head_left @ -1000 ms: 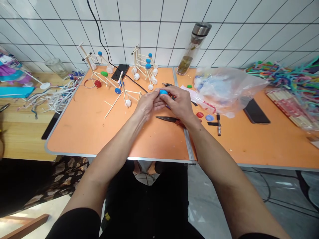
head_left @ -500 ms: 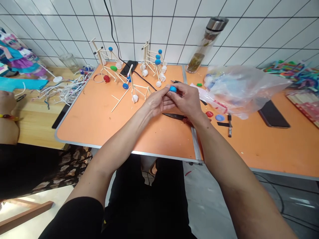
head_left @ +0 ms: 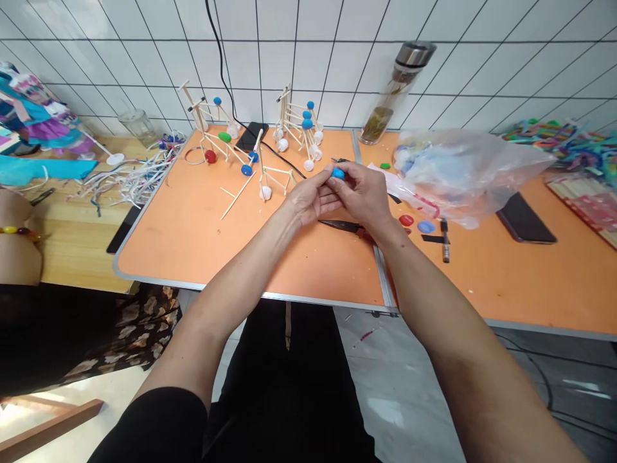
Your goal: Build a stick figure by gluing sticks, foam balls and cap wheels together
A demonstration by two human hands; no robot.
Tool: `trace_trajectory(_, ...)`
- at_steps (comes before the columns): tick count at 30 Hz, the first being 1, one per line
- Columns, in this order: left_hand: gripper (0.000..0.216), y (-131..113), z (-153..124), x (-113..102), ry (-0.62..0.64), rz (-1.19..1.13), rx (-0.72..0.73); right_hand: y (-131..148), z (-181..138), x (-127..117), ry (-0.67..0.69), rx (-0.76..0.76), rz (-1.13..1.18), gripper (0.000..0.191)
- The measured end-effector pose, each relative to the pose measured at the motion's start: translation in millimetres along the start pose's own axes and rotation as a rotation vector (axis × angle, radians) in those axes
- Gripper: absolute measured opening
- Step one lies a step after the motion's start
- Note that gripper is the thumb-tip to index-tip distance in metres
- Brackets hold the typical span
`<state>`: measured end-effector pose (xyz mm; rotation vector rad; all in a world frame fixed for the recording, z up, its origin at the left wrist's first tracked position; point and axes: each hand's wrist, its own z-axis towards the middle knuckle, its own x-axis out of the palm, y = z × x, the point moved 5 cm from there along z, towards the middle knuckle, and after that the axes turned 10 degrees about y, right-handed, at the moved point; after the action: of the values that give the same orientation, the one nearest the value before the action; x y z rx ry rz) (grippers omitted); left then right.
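A small blue clay lump (head_left: 338, 173) is pinched between the fingertips of both hands above the orange table (head_left: 260, 251). My left hand (head_left: 308, 198) has its palm turned partly up, with thumb and forefinger closed on the lump. From the other side my right hand (head_left: 367, 194) grips it, the back of the hand hiding most of its fingers. Beneath the right hand lie scissors (head_left: 341, 225), their handles partly covered. Left of the hands stands a small stick frame (head_left: 274, 172) with a white lump at its foot.
Two larger stick models (head_left: 290, 116) (head_left: 205, 125) with coloured lumps stand behind. A plastic bag (head_left: 467, 173), red disc (head_left: 406, 220), blue disc (head_left: 426, 227) and phone (head_left: 526, 218) lie right. A tall bottle (head_left: 398, 93) stands by the wall. Another person's arm (head_left: 18, 238) is at left.
The camera view has shifted slightly. Both hands keep nearly the same pose around the blue clay lump; a little more of its top shows. The other person's hand has left view.
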<state>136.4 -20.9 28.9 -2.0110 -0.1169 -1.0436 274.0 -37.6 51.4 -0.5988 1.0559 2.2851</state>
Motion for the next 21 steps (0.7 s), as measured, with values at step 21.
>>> trace_trajectory(21, 0.025, -2.5, -3.7, 0.4, 0.022, -0.038, 0.005, -1.3, -0.8, 0.6, 0.026, 0.011, 0.081, 0.036)
